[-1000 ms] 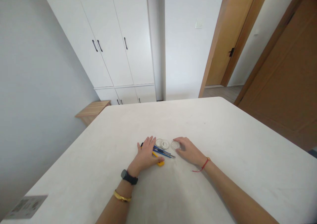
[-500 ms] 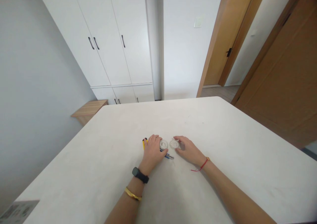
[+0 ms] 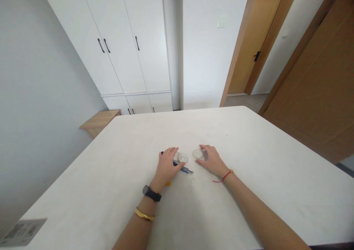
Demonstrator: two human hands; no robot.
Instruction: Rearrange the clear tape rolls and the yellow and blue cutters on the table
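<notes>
My left hand [image 3: 166, 166] curves around a clear round disc [image 3: 183, 158] with toothed or dial-like markings, thumb at its near edge. Beside that disc, partly behind the fingers, a second clear rounded edge shows. Under the left thumb a thin blue tool [image 3: 186, 169] lies on the table, its pale tip pointing right. A bit of something yellow [image 3: 168, 183] peeks out below the left wrist, and a black end shows past the fingers; the rest is covered. My right hand [image 3: 212, 160] grips another clear, patterned disc [image 3: 197, 153] between thumb and fingers.
The white table [image 3: 143, 135] fills the lower view. A grey printed label or sheet [image 3: 23, 232] lies at its near left corner. Beyond stand white cabinets [image 3: 151, 65], a small wooden stand [image 3: 101, 121] and wooden doors to the right.
The right hand and its disc have shifted slightly away and to the right, widening the gap between discs. My left hand has moved a little left, uncovering more of the blue tool.
</notes>
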